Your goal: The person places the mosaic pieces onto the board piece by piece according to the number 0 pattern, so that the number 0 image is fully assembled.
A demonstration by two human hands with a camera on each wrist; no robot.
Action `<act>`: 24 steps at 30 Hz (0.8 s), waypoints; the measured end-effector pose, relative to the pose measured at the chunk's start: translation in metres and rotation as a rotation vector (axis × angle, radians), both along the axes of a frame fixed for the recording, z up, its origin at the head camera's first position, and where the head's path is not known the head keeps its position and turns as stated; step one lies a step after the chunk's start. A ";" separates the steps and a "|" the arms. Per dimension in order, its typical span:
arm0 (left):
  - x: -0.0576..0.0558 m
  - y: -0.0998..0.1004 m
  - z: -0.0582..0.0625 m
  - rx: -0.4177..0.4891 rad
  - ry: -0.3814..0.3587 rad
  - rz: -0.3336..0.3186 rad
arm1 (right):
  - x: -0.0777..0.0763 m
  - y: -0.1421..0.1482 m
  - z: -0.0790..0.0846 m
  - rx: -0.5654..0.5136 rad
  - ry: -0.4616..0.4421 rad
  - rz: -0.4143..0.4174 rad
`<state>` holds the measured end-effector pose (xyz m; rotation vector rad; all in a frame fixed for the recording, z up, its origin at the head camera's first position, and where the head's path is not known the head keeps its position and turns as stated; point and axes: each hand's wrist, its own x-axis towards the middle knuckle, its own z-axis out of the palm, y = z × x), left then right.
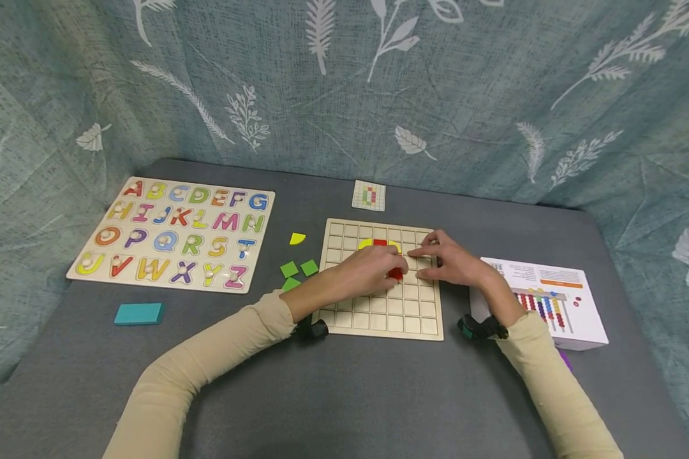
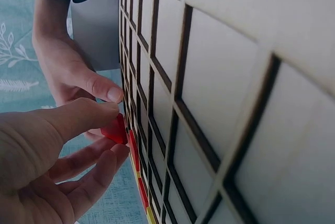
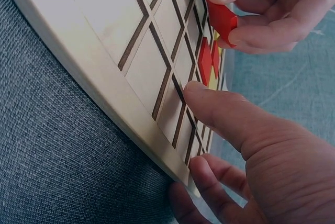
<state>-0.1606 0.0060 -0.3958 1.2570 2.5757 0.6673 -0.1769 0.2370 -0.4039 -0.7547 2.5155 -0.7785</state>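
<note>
My left hand (image 1: pixel 370 268) pinches a red tile (image 3: pixel 222 21) between thumb and fingers, just above the wooden grid board (image 1: pixel 396 323). My right hand (image 1: pixel 452 260) lies at the board's right edge, its thumb and fingertips touching the board and holding no piece. In the right wrist view, another red tile (image 3: pixel 204 63) sits on the grid below the pinched one, with yellow pieces near it. Toward the board's far side, a red tile (image 1: pixel 380 242) lies between yellow pieces (image 1: pixel 365 243). The left hand partly hides the pieces in the head view.
Several green tiles (image 1: pixel 309 268) and a yellow quarter-round piece (image 1: pixel 297 238) lie left of the board. A pattern card (image 1: pixel 369 195) lies behind it. An alphabet puzzle (image 1: pixel 175 239) and a teal block (image 1: pixel 138 313) are farther left. A white box (image 1: pixel 551 299) stands at right.
</note>
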 end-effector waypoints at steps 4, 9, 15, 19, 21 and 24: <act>0.000 0.000 0.000 0.003 0.001 0.002 | 0.000 0.000 0.000 0.005 0.003 -0.003; 0.000 0.000 -0.002 -0.007 0.016 -0.001 | 0.001 -0.001 0.000 0.004 0.005 -0.002; 0.000 0.001 -0.004 -0.004 0.011 -0.012 | 0.002 -0.001 0.000 0.005 0.008 0.001; -0.001 0.002 -0.003 -0.016 -0.002 -0.013 | 0.002 0.000 0.000 0.009 0.014 -0.002; -0.001 0.002 -0.003 -0.025 -0.006 -0.010 | 0.001 -0.001 0.000 0.008 0.013 -0.003; -0.002 0.002 -0.002 -0.032 -0.013 -0.004 | 0.001 -0.001 -0.001 0.004 0.014 -0.004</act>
